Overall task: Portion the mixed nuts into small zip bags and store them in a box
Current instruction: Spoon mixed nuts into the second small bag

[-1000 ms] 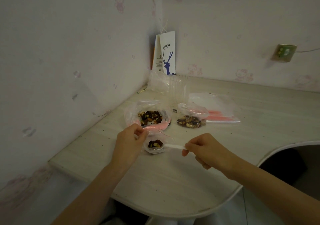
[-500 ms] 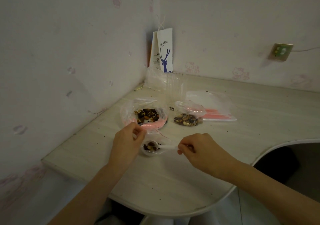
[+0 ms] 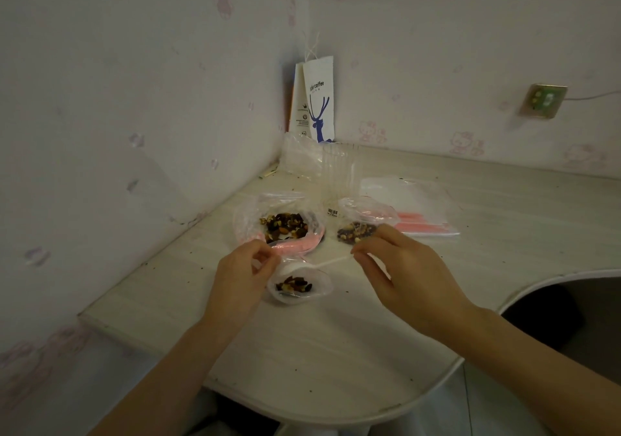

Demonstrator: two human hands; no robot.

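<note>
Left hand (image 3: 240, 276) and right hand (image 3: 400, 269) each pinch top corner of small zip bag (image 3: 299, 284), nuts (image 3: 294, 284) inside, above table (image 3: 336, 345).

Dark brown nuts (image 3: 285, 227); clear bag (image 3: 247, 220), seemingly pink-sealed; white paper bag (image 3: 317, 75), blue deer (image 3: 318, 119).

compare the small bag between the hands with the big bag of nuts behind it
The small bag holds a few nuts; the big bag holds a larger pile. The left hand and right hand pinch the small bag's top edge; the big bag lies on the table, not gripped. Both are clear plastic with mixed nuts.
</note>
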